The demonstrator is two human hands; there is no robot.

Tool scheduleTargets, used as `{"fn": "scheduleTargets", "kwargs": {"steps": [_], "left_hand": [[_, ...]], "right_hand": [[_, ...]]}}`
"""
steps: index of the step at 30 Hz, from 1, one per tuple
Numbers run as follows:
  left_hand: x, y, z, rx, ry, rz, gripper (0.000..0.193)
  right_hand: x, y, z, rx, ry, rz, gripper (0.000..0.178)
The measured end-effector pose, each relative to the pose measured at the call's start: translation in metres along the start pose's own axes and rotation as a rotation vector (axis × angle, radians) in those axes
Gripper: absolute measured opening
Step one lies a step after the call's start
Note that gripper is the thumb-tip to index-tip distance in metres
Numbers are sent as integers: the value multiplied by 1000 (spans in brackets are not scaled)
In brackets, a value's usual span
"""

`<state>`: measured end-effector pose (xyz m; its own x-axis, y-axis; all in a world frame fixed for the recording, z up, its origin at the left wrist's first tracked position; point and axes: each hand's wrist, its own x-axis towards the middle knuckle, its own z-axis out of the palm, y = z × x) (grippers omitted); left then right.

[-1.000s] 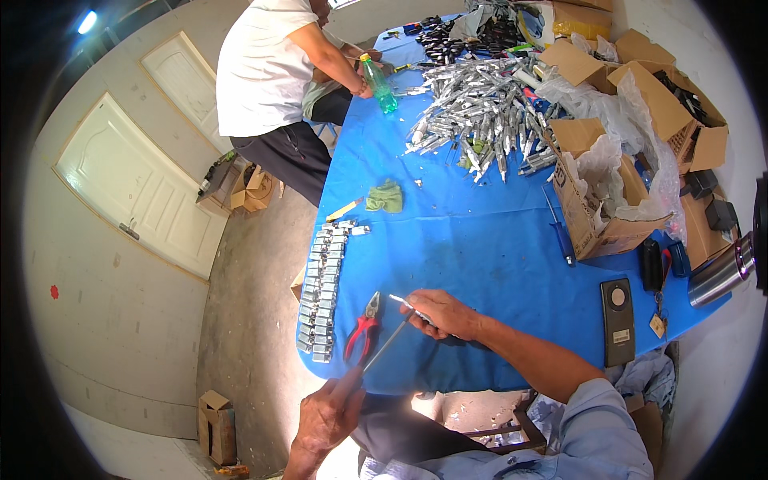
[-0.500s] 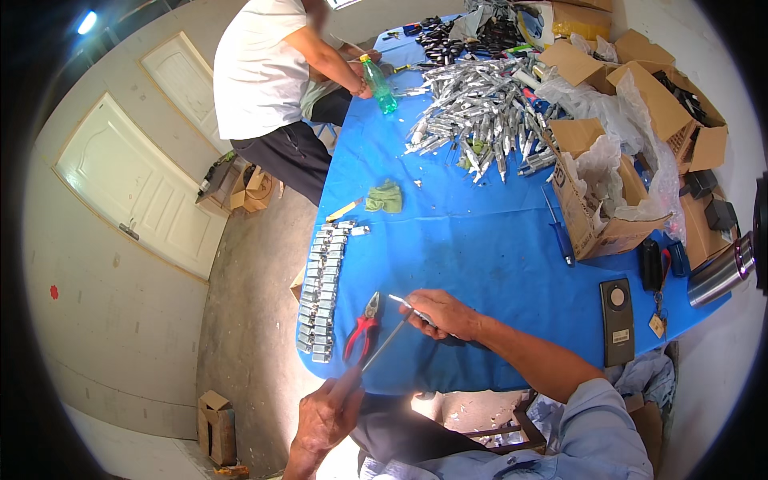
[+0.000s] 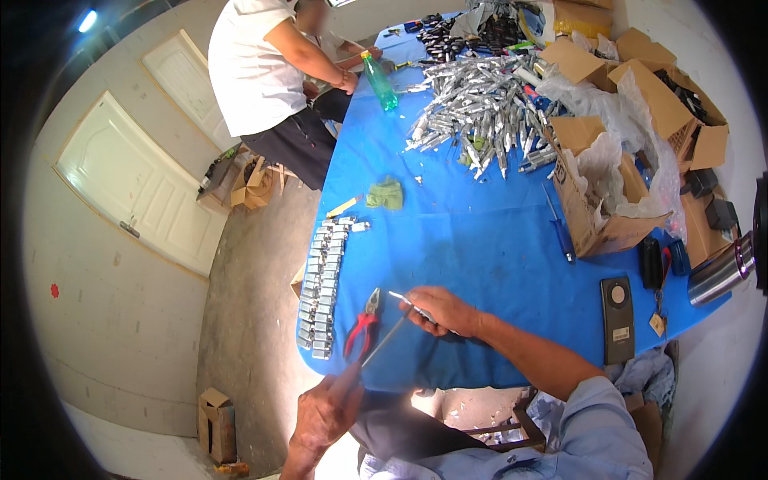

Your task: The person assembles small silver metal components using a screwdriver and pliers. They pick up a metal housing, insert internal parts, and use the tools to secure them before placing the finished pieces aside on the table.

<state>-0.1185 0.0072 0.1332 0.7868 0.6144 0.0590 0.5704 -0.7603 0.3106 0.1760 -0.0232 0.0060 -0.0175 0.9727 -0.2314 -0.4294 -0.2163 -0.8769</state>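
Note:
My left hand (image 3: 324, 412), low at the table's near edge, is closed around the blurred handle of a screwdriver (image 3: 386, 342). Its long metal shaft slants up to my right hand (image 3: 442, 310). Between the fingers of that hand is a slender silver metal part (image 3: 401, 298), partly hidden by them; the shaft's tip meets it there. Just left of my right hand lie red-handled pliers (image 3: 364, 322), jaws pointing away from me. Small silver metal blocks (image 3: 326, 280) stand in rows along the table's left edge.
A large heap of silver metal parts (image 3: 480, 112) covers the far table. Nearer lie a green cloth (image 3: 386, 194), a blue-handled screwdriver (image 3: 563, 238) and a dark flat device (image 3: 618, 322). Open cardboard boxes (image 3: 600, 232) line the right. A person (image 3: 260, 72) stands beside a green bottle (image 3: 380, 84).
Both my hands stay nearly in place, the shaft still at the silver part. The standing person at the far left has shifted, drawing an arm back from the bottle.

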Motion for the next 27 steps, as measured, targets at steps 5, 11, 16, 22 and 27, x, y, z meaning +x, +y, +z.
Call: {"fn": "scheduleTargets", "kwargs": {"steps": [5, 11, 16, 22, 27], "left_hand": [[-1, -2, -1, -2, -3, 19, 41], [3, 6, 2, -16, -23, -29, 42], [2, 3, 1, -49, 15, -18, 40], [0, -1, -1, -22, -16, 0, 41], [3, 1, -2, -8, -7, -38, 40]], "right_hand": [[3, 0, -4, 41, -61, -21, 35], [-2, -4, -6, 89, -52, -39, 36], [-3, -7, -4, 83, -44, -38, 37], [-1, -8, -2, 54, -20, 23, 39], [0, -6, -4, 75, -45, 6, 37]]}}
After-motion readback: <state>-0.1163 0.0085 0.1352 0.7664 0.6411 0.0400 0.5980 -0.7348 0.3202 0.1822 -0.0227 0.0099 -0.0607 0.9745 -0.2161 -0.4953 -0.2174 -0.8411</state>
